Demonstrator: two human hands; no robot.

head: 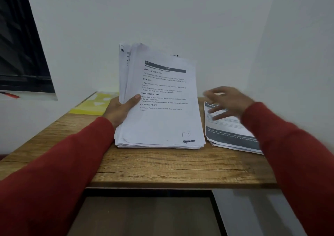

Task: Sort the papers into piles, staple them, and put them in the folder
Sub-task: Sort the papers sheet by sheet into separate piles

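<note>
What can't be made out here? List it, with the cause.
Head view only:
- Right hand: motion-blurred; whether it touches the small pile is unclear.
- Small pile: text blurred, right part hidden by the sleeve.
- Yellow folder: partly behind the held stack.
- Stapler: none visible.

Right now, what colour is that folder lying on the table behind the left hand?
Yellow: the folder shows best in the head view, its only view.

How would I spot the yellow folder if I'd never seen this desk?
Start at the wooden table against the white wall. Go to its far left corner, behind the left hand that holds the paper stack up. The yellow folder lies flat there, the only brightly coloured item among white sheets.
</note>
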